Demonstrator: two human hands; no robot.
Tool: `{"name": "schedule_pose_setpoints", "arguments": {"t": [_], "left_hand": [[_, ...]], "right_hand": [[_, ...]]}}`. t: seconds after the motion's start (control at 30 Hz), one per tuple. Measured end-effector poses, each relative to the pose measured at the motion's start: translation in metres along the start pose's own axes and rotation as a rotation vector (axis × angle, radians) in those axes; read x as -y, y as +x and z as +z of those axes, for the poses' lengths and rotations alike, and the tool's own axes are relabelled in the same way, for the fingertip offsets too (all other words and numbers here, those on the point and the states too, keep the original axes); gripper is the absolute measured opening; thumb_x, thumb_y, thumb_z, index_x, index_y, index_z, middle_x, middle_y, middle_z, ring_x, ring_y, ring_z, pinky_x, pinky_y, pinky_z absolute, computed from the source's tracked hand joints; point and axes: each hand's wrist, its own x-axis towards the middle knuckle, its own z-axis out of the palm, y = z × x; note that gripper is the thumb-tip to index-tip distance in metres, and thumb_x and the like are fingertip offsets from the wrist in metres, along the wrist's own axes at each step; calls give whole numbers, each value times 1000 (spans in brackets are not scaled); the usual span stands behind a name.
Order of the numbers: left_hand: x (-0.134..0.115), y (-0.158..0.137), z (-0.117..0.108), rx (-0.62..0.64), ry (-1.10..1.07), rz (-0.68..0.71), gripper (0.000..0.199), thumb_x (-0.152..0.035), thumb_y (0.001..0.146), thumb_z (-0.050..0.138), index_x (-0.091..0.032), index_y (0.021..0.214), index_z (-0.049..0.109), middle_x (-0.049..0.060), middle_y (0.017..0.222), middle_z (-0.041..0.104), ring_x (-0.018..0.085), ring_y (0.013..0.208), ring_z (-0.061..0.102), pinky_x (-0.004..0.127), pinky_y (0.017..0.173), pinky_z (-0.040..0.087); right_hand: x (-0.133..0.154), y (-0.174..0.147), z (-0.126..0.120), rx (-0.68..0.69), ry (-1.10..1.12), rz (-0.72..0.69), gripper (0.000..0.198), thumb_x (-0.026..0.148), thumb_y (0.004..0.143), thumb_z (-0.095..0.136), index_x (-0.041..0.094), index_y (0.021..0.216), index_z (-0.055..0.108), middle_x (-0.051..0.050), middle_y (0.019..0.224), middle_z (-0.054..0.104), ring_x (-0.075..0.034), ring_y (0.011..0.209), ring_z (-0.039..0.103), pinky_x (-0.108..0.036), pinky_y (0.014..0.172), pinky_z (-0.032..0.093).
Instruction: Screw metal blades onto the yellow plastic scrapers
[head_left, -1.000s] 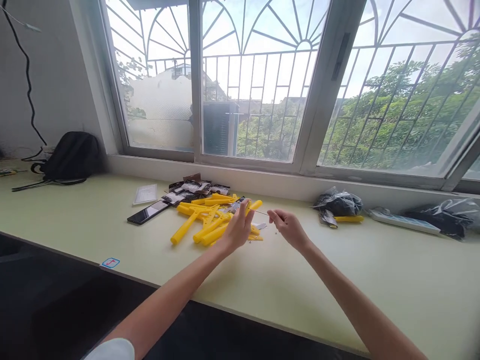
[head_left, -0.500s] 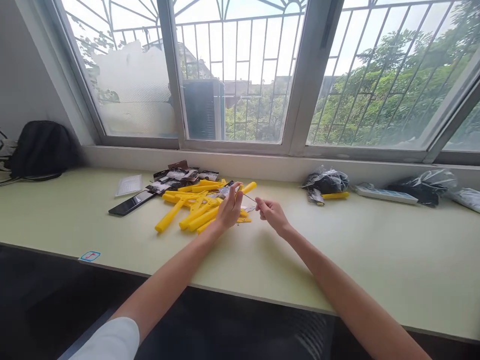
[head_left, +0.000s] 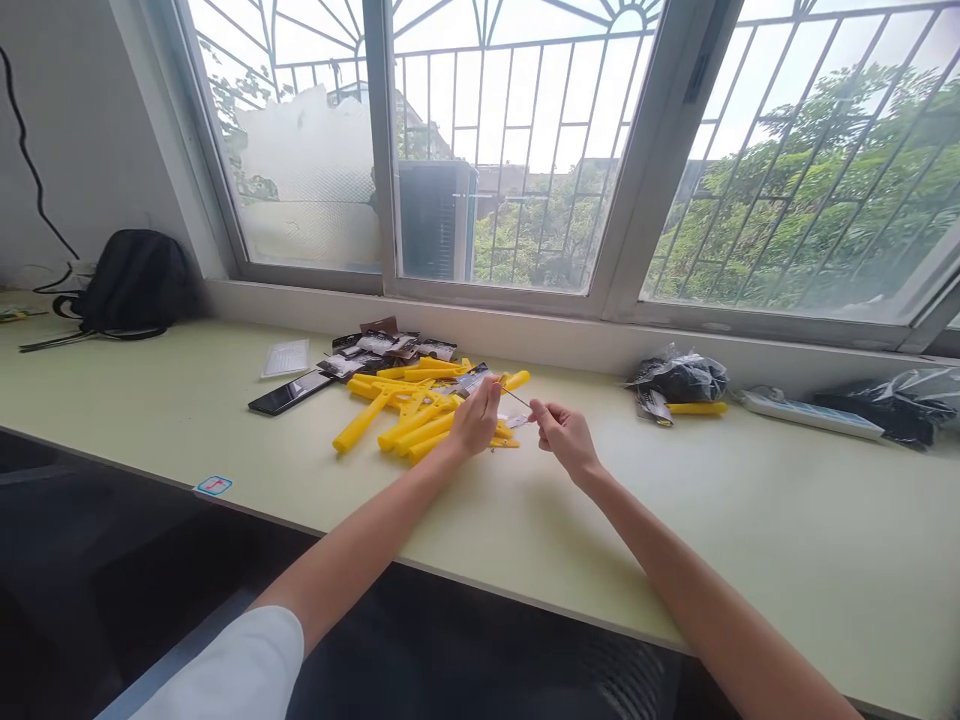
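My left hand (head_left: 475,420) is closed around a yellow plastic-handled tool (head_left: 516,380), whose rounded handle sticks out beyond the fingers. My right hand (head_left: 565,438) pinches one end of a thin metal rod (head_left: 516,397). The rod's other end reaches the yellow piece at my left fingertips; the exact contact is hidden by the fingers. Beside and beneath my left hand lies a pile of similar yellow tools (head_left: 412,425) with rounded handles. Small packets (head_left: 474,378) and tiny loose bits are close to the pile.
Behind the pile are black-and-clear packets (head_left: 375,345), with a phone (head_left: 291,392) and a clear flat case (head_left: 286,358) to their left. A black backpack (head_left: 139,285) stands far left. Toward the right sit a plastic-wrapped black bundle (head_left: 679,378) and a white power strip (head_left: 810,415).
The view has shifted left, so everything appears farther right. Both hands keep their hold, and my left fingers look more closed around the yellow piece.
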Motion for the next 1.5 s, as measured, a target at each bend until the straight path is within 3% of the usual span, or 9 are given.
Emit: {"name": "schedule_pose_setpoints", "arguments": {"t": [0.2, 0.43, 0.67, 0.87, 1.1, 1.2, 1.3, 1.4, 1.5], "left_hand": [[2, 1, 3, 13, -180, 16, 40, -51, 105, 29, -24, 112, 56, 0, 82, 53, 15, 70, 52, 28, 67, 45], [11, 8, 10, 101, -556, -49, 32, -50, 98, 52, -25, 117, 55, -3, 84, 51, 7, 59, 49, 21, 61, 49], [5, 4, 11, 169, -613, -86, 44, -49, 85, 73, -21, 114, 55, -1, 86, 60, 10, 66, 65, 23, 63, 53], [2, -1, 16, 207, -638, -32, 48, -53, 83, 74, -20, 111, 55, 0, 88, 62, 14, 69, 71, 25, 65, 53], [-2, -6, 16, 254, -637, -61, 50, -55, 81, 76, -19, 110, 57, 2, 90, 62, 17, 70, 73, 21, 57, 49], [-2, -6, 17, 258, -643, -72, 49, -55, 82, 75, -18, 110, 58, 2, 88, 62, 16, 70, 73, 21, 58, 50], [0, -3, 16, 235, -666, -72, 51, -55, 81, 77, -19, 110, 58, 1, 88, 62, 14, 68, 73, 22, 62, 53], [3, 0, 16, 208, -676, -77, 53, -55, 78, 79, -19, 112, 59, 0, 88, 61, 14, 68, 73, 25, 66, 55], [6, 0, 17, 205, -670, -69, 51, -53, 79, 79, -19, 112, 59, 0, 88, 62, 14, 68, 74, 25, 67, 56]], "right_hand": [[-1, -1, -2, -161, -181, -223, 51, 69, 75, 72, 20, 88, 61, -2, 78, 62, -15, 64, 54, -28, 61, 44], [6, 1, -9, -63, -140, -38, 60, 76, 83, 56, 18, 66, 62, 5, 49, 37, -11, 46, 36, -27, 47, 31], [10, 13, -33, -89, 290, 152, 55, 47, 46, 97, 18, 83, 70, 4, 65, 52, -8, 54, 43, -24, 50, 41], [0, 14, -39, -37, 383, 298, 46, 56, 70, 82, 16, 85, 62, 14, 55, 19, -4, 46, 11, -19, 38, 12], [3, 18, -49, -60, 451, 253, 36, 25, 68, 77, 19, 99, 60, 7, 63, 43, -7, 50, 33, -21, 45, 34], [3, 18, -53, -33, 271, 332, 26, 35, 75, 73, 17, 90, 62, 5, 62, 44, -7, 49, 32, -22, 43, 30], [1, 18, -55, -26, 17, 433, 46, 59, 80, 70, 17, 70, 57, 8, 54, 29, -6, 46, 19, -23, 39, 17], [3, 18, -58, 73, 74, 393, 54, 64, 71, 80, 19, 65, 51, 10, 56, 22, -5, 49, 13, -23, 40, 16], [7, 17, -61, 140, 230, 276, 52, 55, 62, 91, 19, 75, 57, 8, 62, 33, -6, 53, 25, -21, 45, 31]]}}
